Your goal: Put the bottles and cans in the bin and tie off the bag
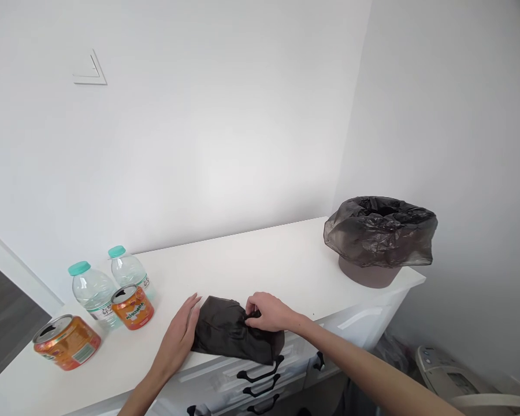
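A black plastic bag [225, 329], folded and crumpled, lies at the front edge of the white cabinet top, part of it hanging over the edge. My left hand [179, 335] rests against the bag's left side, its fingers stretched out. On the bag's right part, my right hand [266, 312] pinches a bit of the black plastic between thumb and fingers.
Two clear bottles with teal caps [93, 289] [129, 268] and two orange cans [67, 342] [133, 307] stand at the left. A bin [370, 274] lined with a dark bag stands at the right end of the white cabinet top [242, 260]. Black handles [260, 377] mark drawers below.
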Demonstrator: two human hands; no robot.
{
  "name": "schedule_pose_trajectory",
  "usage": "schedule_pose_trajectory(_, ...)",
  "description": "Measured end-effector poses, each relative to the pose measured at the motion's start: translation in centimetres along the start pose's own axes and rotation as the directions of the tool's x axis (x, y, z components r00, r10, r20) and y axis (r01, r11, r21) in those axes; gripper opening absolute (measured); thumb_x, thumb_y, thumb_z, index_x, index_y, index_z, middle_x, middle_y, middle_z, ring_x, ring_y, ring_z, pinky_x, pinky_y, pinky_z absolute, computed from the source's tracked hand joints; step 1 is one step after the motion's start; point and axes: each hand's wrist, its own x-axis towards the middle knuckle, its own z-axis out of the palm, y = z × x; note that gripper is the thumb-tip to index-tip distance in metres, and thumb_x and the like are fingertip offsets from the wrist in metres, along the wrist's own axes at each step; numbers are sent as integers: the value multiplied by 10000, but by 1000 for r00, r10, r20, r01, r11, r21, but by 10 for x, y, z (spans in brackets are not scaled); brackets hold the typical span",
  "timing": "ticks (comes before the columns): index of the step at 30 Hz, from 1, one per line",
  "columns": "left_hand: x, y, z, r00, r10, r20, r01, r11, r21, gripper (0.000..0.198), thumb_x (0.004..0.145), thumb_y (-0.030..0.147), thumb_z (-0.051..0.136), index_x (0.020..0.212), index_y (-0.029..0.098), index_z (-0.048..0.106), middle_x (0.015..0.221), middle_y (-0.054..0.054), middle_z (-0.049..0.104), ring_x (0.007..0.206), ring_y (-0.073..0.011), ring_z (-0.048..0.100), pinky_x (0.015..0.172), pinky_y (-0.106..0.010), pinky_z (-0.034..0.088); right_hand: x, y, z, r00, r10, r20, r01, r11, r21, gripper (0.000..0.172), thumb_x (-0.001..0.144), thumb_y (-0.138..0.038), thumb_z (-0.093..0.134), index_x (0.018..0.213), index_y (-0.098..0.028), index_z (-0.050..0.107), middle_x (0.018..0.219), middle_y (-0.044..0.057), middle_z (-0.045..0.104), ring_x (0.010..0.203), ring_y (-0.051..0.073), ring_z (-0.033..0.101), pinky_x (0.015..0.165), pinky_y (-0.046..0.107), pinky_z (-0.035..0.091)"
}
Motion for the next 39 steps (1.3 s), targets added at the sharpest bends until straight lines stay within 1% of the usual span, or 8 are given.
schedule_pose_trajectory(6, -2, 6, -1, 995, -96, -31, 92, 989, -116, 549, 1013, 609, 343, 1330, 254, 618, 1466, -64, 621, 1421, -265, 513, 1228, -505, 369, 9, 28, -21, 982, 163, -100, -136, 963, 232, 177, 729, -267, 788, 877, -229, 698, 986, 25, 773, 958, 215, 716, 772, 271, 509)
schedule_pose_trajectory(15, -2, 7, -2, 996, -89, -13, 87, 991, -105, 529, 1011, 605, 344, 1270, 256, 647, 1473, -69, 604, 1423, -269, 493, 1225, -515, 360, -22, 89, -69, 717, 580, -387, -371, 787, 493, 395, 914, -532, 575, 1082, -181, 646, 1117, 139, 750, 977, 242, 716, 705, 286, 541)
schedule_pose_trajectory(20, -2, 7, 0, 999, -42, -12, 42, 997, -58, 487, 1020, 581, 357, 1206, 256, 669, 1460, -71, 614, 1400, -278, 515, 1201, -533, 392, -67, 75, -64, 812, 416, -410, -418, 904, 89, 559, 904, -696, 541, 1142, -205, 656, 889, 93, 767, 834, 280, 709, 770, 381, 531)
schedule_pose_trajectory(23, -2, 8, 0, 1000, -16, -24, 16, 1000, -24, 460, 1025, 564, 370, 1183, 260, 678, 1443, -61, 631, 1383, -274, 538, 1185, -528, 421, -75, 65, -67, 888, 117, -444, -265, 920, -289, 613, 954, -654, 480, 1393, -234, 557, 1279, 129, 700, 1143, 312, 661, 969, 447, 504)
schedule_pose_trajectory(27, -2, 8, 1, 999, 6, -35, -6, 1000, 23, 447, 1031, 547, 368, 1157, 266, 692, 1421, -53, 651, 1360, -271, 566, 1160, -513, 459, -57, 67, -61, 983, -140, -118, 70, 883, -465, 767, 939, -683, 527, 1608, -361, 333, 1738, 33, 172, 1592, 328, 147, 1255, 513, 233)
schedule_pose_trajectory(30, -3, 7, 2, 1000, -1, -21, 2, 999, 43, 448, 1032, 542, 359, 1166, 269, 688, 1432, -48, 643, 1371, -268, 556, 1164, -510, 456, -33, 79, -43, 995, -96, -24, 74, 879, -471, 675, 1016, -680, 349, 1623, -391, 291, 1752, -10, 71, 1609, 305, 8, 1280, 561, 97)
schedule_pose_trajectory(34, -3, 5, 3, 1000, -11, -3, 12, 999, 39, 449, 1039, 539, 350, 1203, 268, 668, 1455, -51, 621, 1403, -264, 521, 1186, -529, 426, 6, 98, -23, 969, 75, -234, -182, 860, -478, 643, 1055, -618, 226, 1622, -331, 324, 1742, 19, 142, 1608, 292, 40, 1277, 564, 52)
schedule_pose_trajectory(39, -3, 4, 4, 1000, 12, 3, -12, 999, 44, 414, 1048, 505, 366, 1196, 264, 668, 1450, -56, 625, 1399, -262, 521, 1183, -536, 430, 52, 129, -37, 843, 270, -465, -481, 764, -430, 664, 1040, -577, 244, 1616, -267, 361, 1728, 77, 199, 1594, 338, 99, 1262, 574, 35)
